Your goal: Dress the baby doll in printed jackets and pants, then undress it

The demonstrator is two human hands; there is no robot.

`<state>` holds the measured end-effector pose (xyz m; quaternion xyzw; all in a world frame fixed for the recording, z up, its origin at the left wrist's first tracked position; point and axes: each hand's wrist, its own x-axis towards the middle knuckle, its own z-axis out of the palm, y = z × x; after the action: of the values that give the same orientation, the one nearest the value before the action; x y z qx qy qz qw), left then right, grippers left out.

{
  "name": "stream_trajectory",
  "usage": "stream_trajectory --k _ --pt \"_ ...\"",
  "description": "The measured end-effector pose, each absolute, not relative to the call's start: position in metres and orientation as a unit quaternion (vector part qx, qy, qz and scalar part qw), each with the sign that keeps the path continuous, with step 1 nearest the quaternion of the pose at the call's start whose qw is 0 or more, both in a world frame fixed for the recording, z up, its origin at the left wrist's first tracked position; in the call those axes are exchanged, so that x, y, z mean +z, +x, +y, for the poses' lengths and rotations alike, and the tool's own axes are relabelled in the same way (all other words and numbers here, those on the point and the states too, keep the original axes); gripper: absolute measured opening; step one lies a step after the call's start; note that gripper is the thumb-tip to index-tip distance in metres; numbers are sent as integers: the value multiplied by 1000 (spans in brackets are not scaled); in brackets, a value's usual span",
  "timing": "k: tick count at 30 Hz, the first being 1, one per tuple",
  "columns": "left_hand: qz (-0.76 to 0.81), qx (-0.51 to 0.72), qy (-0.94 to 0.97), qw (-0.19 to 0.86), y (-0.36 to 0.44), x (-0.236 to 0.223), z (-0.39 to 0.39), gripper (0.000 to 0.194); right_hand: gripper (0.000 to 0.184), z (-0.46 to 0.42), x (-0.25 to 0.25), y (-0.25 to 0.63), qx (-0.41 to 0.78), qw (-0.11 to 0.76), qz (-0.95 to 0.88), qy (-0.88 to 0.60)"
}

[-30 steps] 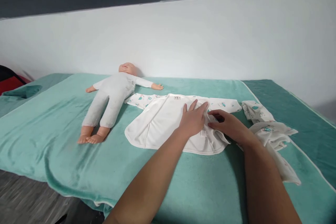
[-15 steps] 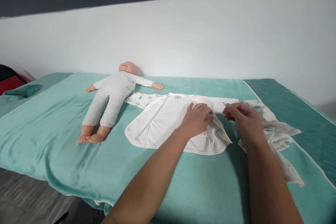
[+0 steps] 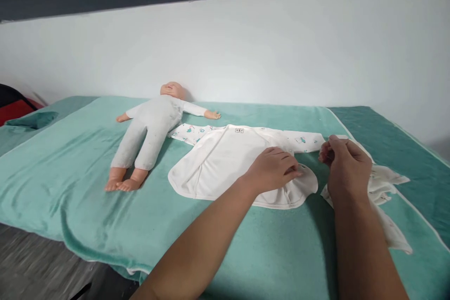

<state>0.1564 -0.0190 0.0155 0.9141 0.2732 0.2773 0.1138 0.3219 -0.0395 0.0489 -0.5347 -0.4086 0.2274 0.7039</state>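
On my feed, the front flap (image 3: 310, 181) at the lower right of the white long-sleeved baby shirt (image 3: 220, 164) has just opened outward, so its rounded edge now lies spread, leaving the garment flatter for the work in hand. The shirt lies mid-frame on the green plush cover (image 3: 80, 225). My left hand (image 3: 272, 170) rests over that flap, fingers loosely bent (I can't tell whether they pinch any cloth). My right hand (image 3: 346, 164), farther right, has fingers curled in toward the thumb beside the printed sleeve (image 3: 303, 141); whether it grips the cuff, I can't tell. A second ago both hands were together at the bunched flap; now they stand apart. The doll (image 3: 156, 115), left of centre, hasn't moved.
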Motion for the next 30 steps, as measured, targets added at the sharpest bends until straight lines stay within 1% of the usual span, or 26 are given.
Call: stream_trajectory --k 4,7,13,16,18,20,21,24,27,30 --pt "231 264 929 120 161 15 -34 35 30 -38 47 321 225 714 -406 -525" --pt "201 236 946 99 166 13 -47 40 28 -38 48 320 230 713 -403 -526" --pt "151 210 964 54 173 12 -66 37 31 -40 51 315 232 697 -418 -534" --pt "159 208 964 43 164 16 -74 39 27 -43 55 309 247 677 -432 -542" --pt "212 230 948 54 146 20 -76 40 22 -46 59 302 257 627 -478 -559" --pt "318 258 909 75 115 22 -73 38 21 -49 61 289 254 550 -560 -565" --pt "375 271 883 79 96 22 -69 37 23 -48 62 280 249 506 -604 -563" --pt "519 277 805 70 34 17 -56 34 40 -39 55 245 216 362 -710 -564" --pt "620 273 733 65 -19 10 -40 34 58 -16 39 202 161 238 -778 -558" --pt "673 267 685 89 -45 11 -21 34 65 10 22 164 120 144 -805 -562"
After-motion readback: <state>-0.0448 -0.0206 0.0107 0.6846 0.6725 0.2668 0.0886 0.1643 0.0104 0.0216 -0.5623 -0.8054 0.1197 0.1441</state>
